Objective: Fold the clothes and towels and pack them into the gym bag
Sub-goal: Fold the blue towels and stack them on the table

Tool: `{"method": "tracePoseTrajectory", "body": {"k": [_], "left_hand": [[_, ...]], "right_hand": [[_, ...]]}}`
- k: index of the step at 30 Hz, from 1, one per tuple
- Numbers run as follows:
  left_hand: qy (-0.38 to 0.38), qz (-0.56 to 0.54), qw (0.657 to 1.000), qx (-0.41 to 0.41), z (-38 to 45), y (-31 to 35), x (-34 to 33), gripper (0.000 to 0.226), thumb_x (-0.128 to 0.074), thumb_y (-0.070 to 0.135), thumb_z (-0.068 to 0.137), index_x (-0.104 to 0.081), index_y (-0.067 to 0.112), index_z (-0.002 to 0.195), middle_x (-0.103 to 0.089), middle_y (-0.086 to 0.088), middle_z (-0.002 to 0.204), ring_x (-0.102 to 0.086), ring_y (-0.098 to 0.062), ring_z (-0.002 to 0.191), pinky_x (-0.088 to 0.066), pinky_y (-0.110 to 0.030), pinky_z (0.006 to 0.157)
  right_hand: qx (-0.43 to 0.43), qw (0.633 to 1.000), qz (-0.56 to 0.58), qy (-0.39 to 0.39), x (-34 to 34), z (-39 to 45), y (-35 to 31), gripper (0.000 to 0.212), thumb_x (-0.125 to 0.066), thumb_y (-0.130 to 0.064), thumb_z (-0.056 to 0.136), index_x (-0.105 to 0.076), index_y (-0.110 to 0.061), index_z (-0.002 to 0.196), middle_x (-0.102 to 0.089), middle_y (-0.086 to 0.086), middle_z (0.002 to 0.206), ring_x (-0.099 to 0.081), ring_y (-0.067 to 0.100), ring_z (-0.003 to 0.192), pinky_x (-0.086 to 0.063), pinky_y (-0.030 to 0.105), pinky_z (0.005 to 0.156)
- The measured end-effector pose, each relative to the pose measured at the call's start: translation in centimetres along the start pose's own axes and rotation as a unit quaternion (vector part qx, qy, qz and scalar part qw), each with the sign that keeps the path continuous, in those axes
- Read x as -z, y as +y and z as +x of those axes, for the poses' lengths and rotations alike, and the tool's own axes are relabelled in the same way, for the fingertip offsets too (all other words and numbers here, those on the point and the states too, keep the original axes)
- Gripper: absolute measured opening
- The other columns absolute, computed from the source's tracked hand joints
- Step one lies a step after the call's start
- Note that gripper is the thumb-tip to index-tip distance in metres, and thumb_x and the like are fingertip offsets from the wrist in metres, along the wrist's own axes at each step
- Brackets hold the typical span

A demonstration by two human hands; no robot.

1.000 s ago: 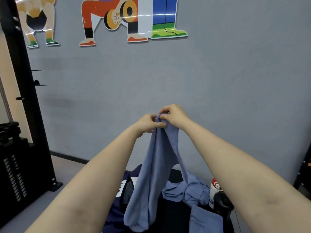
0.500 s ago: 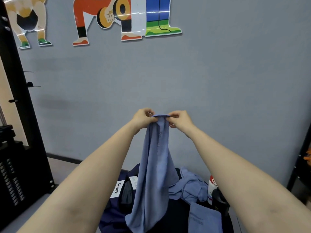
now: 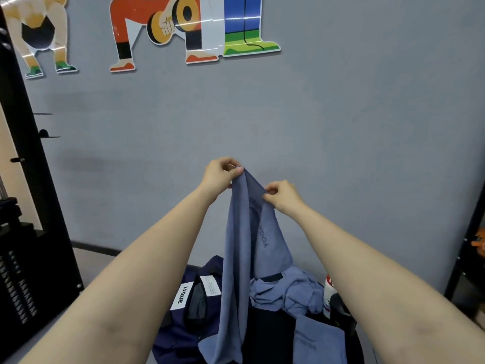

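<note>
Below, a navy garment (image 3: pixel 183 334) and crumpled blue clothes (image 3: pixel 291 292) lie heaped. Above them hangs the blue towel (image 3: pixel 244 258), limp, light and soft, likely to slump unless taken by its corners. The 2 hands hold it: the left hand (image 3: pixel 220 174) pinches its top, the right hand (image 3: pixel 283 195) pinches an edge just lower.

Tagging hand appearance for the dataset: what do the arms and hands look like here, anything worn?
Both forearms are bare up to the frame edge: no sleeves visible. Left hand and right hand show no gloves, rings, watch or bands. Fingers are bare; nails too small to judge.
</note>
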State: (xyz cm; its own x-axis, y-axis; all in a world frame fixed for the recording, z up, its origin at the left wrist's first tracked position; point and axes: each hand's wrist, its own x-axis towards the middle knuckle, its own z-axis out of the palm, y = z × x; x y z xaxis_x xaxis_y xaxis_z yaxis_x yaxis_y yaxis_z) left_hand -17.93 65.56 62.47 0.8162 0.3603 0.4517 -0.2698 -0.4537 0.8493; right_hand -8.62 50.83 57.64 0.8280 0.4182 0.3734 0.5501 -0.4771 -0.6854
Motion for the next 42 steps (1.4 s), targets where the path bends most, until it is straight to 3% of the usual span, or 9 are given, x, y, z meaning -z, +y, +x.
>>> {"method": "tracePoseTrajectory", "body": {"k": [6, 9, 14, 19, 22, 25, 28, 34, 42], "left_hand": [[0.039, -0.032, 0.999, 0.004, 0.7, 0.6, 1.6, 0.004, -0.057, 0.007, 0.093, -0.059, 0.007, 0.089, -0.055, -0.005, 0.076, -0.053, -0.022, 0.082, -0.053, -0.035, 0.073], [0.086, -0.034, 0.996, -0.001, 1.0, 0.5, 2.5, 0.003, -0.057, 0.007, 0.093, -0.059, 0.007, 0.092, -0.055, -0.003, 0.076, -0.052, -0.022, 0.081, -0.052, -0.033, 0.071], [0.197, -0.008, 0.98, 0.001, 1.5, -0.5, 4.5, 0.002, -0.058, 0.012, 0.091, -0.06, 0.012, 0.09, -0.055, 0.004, 0.074, -0.052, -0.015, 0.07, -0.051, -0.039, 0.082], [0.234, 0.024, 0.972, 0.007, 1.5, -0.7, 6.1, 0.004, -0.06, 0.015, 0.09, -0.06, 0.015, 0.086, -0.059, 0.0, 0.079, -0.053, -0.019, 0.079, -0.046, -0.033, 0.076], [0.241, 0.032, 0.97, 0.019, 1.2, -0.3, 6.8, 0.004, -0.06, 0.016, 0.09, -0.061, 0.018, 0.086, -0.06, 0.005, 0.077, -0.053, -0.017, 0.077, -0.043, -0.027, 0.071], [0.231, 0.025, 0.972, 0.02, 0.7, 0.4, 7.3, 0.008, -0.058, 0.012, 0.09, -0.066, 0.015, 0.092, -0.064, -0.003, 0.089, -0.055, -0.019, 0.082, -0.05, -0.034, 0.081], [0.227, 0.026, 0.973, 0.017, 0.0, 1.4, 7.7, 0.01, -0.058, 0.011, 0.09, -0.067, 0.013, 0.095, -0.066, -0.009, 0.095, -0.057, -0.021, 0.085, -0.052, -0.041, 0.09], [0.237, 0.022, 0.971, 0.0, -2.1, 3.3, 8.2, 0.009, -0.057, 0.012, 0.091, -0.065, 0.014, 0.093, -0.068, -0.011, 0.101, -0.057, -0.02, 0.085, -0.053, -0.04, 0.089], [0.227, 0.031, 0.973, -0.015, -4.8, 4.5, 8.7, 0.013, -0.056, 0.011, 0.091, -0.066, 0.009, 0.099, -0.068, -0.011, 0.1, -0.057, -0.019, 0.085, -0.052, -0.04, 0.09]], "right_hand": [[-0.048, 0.997, -0.056, 0.015, 1.2, -0.4, 1.7, 0.012, -0.06, -0.011, 0.084, -0.071, -0.007, 0.085, -0.063, 0.007, 0.076, -0.053, 0.019, 0.073, -0.036, 0.024, 0.06], [-0.07, 0.996, -0.057, 0.027, 2.0, -0.8, 2.6, 0.017, -0.062, -0.014, 0.085, -0.063, -0.011, 0.068, -0.057, 0.007, 0.067, -0.049, 0.021, 0.068, -0.035, 0.025, 0.051], [-0.096, 0.99, -0.062, 0.086, 3.4, -1.4, 3.2, 0.034, -0.063, -0.016, 0.087, -0.047, -0.016, 0.056, -0.047, 0.006, 0.06, -0.044, 0.026, 0.068, -0.03, 0.028, 0.052], [-0.081, 0.982, 0.012, 0.173, 4.8, -1.6, 2.3, 0.013, -0.059, -0.015, 0.091, -0.069, -0.007, 0.088, -0.06, 0.01, 0.079, -0.053, 0.025, 0.08, -0.036, 0.026, 0.068], [-0.057, 0.974, 0.027, 0.216, 5.8, -1.9, 1.2, 0.016, -0.059, -0.015, 0.091, -0.071, -0.006, 0.097, -0.068, 0.014, 0.093, -0.058, 0.03, 0.093, -0.039, 0.026, 0.073], [-0.031, 0.967, 0.04, 0.249, 6.9, -2.4, -0.1, 0.018, -0.058, -0.016, 0.092, -0.07, -0.006, 0.1, -0.068, 0.014, 0.097, -0.058, 0.031, 0.098, -0.041, 0.027, 0.077], [-0.005, 0.961, 0.046, 0.272, 8.2, -3.2, -1.4, 0.02, -0.057, -0.018, 0.093, -0.069, -0.006, 0.103, -0.069, 0.013, 0.1, -0.06, 0.03, 0.097, -0.04, 0.026, 0.075], [0.052, 0.956, 0.031, 0.287, 10.3, -5.1, -3.4, 0.024, -0.05, -0.016, 0.098, -0.068, -0.003, 0.107, -0.069, 0.015, 0.104, -0.06, 0.031, 0.099, -0.041, 0.027, 0.079], [0.085, 0.948, 0.043, 0.304, 12.2, -8.1, -4.0, 0.018, -0.057, -0.016, 0.093, -0.072, -0.007, 0.099, -0.071, 0.006, 0.096, -0.056, 0.012, 0.085, -0.036, 0.016, 0.074]]}}
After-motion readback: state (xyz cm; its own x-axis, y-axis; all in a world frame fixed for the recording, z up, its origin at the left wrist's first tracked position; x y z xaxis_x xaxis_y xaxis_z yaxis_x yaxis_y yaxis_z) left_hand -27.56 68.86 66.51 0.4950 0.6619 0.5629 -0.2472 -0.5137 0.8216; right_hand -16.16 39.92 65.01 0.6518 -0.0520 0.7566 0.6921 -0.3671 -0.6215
